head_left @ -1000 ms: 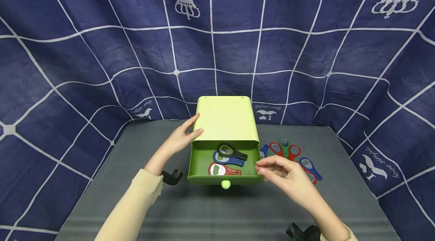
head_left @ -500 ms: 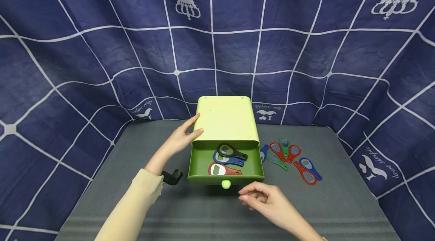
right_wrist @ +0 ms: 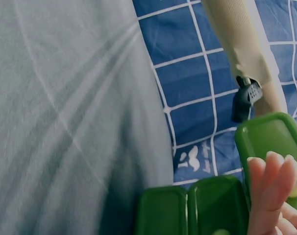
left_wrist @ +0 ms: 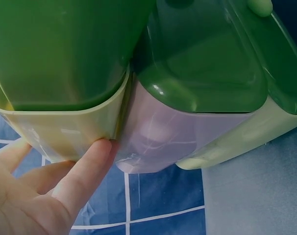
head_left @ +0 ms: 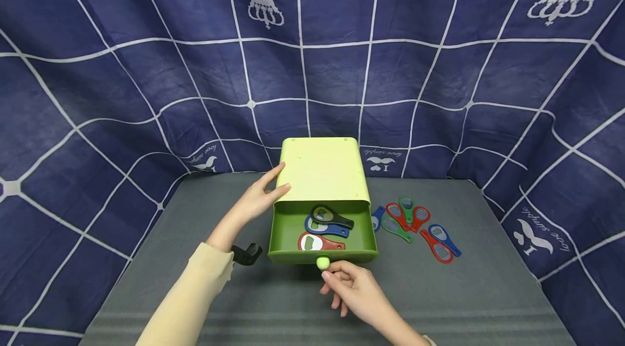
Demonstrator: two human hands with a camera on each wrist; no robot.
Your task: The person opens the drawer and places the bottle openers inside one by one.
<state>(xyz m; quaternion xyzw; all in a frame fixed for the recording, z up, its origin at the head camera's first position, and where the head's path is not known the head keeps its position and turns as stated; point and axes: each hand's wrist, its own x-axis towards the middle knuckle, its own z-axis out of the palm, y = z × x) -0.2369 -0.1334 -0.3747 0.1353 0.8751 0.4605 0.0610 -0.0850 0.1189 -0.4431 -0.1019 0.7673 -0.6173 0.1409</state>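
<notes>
A small drawer cabinet with a pale yellow top [head_left: 322,170] stands on the table, its green top drawer [head_left: 358,235] pulled out. Inside lie a black bottle opener [head_left: 337,218], a blue one [head_left: 334,231] and a red one [head_left: 332,245]. My left hand [head_left: 254,199] rests with spread, fairly straight fingers against the cabinet's left side and top edge; the left wrist view shows its fingertips [left_wrist: 100,147] on the yellow casing. At the drawer front, my right hand [head_left: 354,289] pinches the round light green knob [head_left: 323,263] between thumb and index finger, other fingers loosely curled.
Several red, green and blue bottle openers [head_left: 419,219] lie on the grey table [head_left: 234,308] right of the cabinet. Lower tiers, one with a lilac casing [left_wrist: 163,129], show in the left wrist view. A blue checked cloth [head_left: 337,75] hangs behind.
My right hand has moved left from the drawer's right side, passing below its front, to the knob. The left hand stays on the cabinet, and the drawer remains pulled out.
</notes>
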